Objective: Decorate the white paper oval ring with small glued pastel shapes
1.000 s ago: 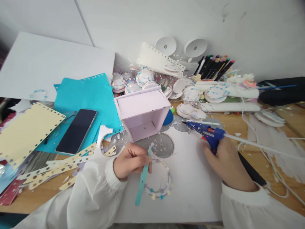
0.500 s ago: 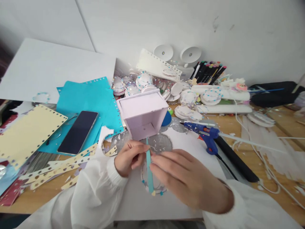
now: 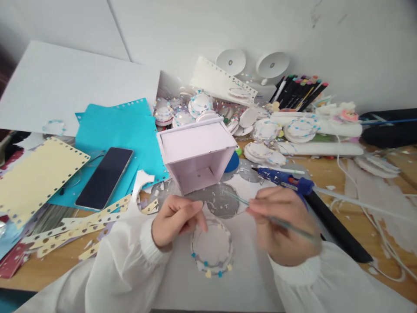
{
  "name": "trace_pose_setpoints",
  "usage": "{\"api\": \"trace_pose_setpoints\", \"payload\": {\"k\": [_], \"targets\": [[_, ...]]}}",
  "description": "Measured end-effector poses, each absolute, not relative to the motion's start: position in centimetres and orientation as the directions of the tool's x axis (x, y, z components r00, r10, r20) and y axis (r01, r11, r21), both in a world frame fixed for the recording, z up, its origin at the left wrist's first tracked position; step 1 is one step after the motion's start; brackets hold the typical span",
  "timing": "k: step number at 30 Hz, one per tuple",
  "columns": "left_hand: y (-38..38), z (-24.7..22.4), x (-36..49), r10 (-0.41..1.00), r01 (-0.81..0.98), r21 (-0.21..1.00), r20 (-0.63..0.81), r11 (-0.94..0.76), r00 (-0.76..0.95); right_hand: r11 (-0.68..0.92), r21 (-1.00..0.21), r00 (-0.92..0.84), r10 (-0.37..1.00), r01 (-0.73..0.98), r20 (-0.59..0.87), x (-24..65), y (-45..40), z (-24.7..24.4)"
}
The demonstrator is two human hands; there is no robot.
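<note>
A: What does the right hand (image 3: 283,226) hold?

B: A slender turquoise tweezer-like tool (image 3: 291,228), grasped between thumb and fingers much as one holds a pen, a hold that probably serves to steer the narrow tip. The tool slants, its tip directed up and to the left, towards the open pale-lilac box (image 3: 197,141).

A: And the left hand (image 3: 177,221)?

B: Its fingers are curled at the upper left edge of a round white disc (image 3: 212,250), bordered with thin cord and small blue, cream and lilac shapes. Whether they pinch the cord cannot be told; the placement suggests steadying. The disc lies on a large white sheet (image 3: 243,289), directly before the person, presumably for a clear view and easy reach from either side.

A: Why does the blue glue gun (image 3: 286,179) lie where it does?

B: Just beyond the right hand, nozzle to the left, it is likely parked within reach.

A: What differs from the earlier frames?

B: Half a second ago the hands met above the disc, the tool upright between them. Now the right hand stands apart, with the tool, and the disc is largely uncovered. One second ago the left hand held the tool and the right gripped the glue gun.
</note>
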State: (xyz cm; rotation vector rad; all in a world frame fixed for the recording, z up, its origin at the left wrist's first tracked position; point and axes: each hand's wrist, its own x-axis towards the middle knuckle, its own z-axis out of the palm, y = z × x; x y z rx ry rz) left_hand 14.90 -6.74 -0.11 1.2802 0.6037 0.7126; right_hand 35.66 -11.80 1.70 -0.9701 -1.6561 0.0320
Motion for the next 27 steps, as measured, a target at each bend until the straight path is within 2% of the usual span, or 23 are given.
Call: {"api": "trace_pose_setpoints", "payload": {"k": [2, 4, 7, 9, 13, 17, 22, 27], "targets": [[-6.3, -0.2, 14.5, 0.763, -0.117, 0.992, 0.037, 0.051, 0.646, 0.528, -0.742, 0.247, 0.719, 0.414, 0.65, 36.1, -11.7, 1.3], [-5.8, -0.2, 14.3, 0.73, -0.096, 0.994, 0.101, -0.048, 0.676, 0.391, -0.896, 0.324, 0.837, 0.211, 0.442, 36.1, -11.7, 0.9], [-5.4, -0.1, 14.2, 0.652, -0.067, 0.979, 0.177, -0.191, 0.737, 0.231, -0.971, 0.226, 0.951, -0.056, 0.213, 35.7, -11.8, 0.6], [-5.3, -0.2, 14.2, 0.589, -0.009, 0.962, 0.174, -0.272, 0.789, 0.16, -0.975, 0.156, 0.978, -0.152, 0.136, 35.4, -11.8, 0.6], [-5.3, -0.5, 14.3, 0.492, 0.067, 0.912, 0.156, -0.405, 0.857, 0.122, -0.983, 0.112, 0.988, -0.139, 0.107, 35.0, -11.8, 0.8], [-5.3, -0.5, 14.3, 0.439, 0.098, 0.88, 0.133, -0.464, 0.889, 0.119, -0.99, 0.083, 0.99, -0.081, 0.112, 34.8, -11.9, 1.0], [-5.1, -0.4, 14.1, 0.408, 0.146, 0.89, 0.047, -0.431, 0.912, 0.175, -0.985, 0.087, 0.981, -0.009, 0.174, 34.6, -11.9, 0.9], [-5.1, -0.4, 14.2, 0.439, 0.15, 0.913, 0.035, -0.38, 0.898, 0.197, -0.98, 0.1, 0.975, 0.044, 0.2, 34.6, -11.7, 0.6]]}}
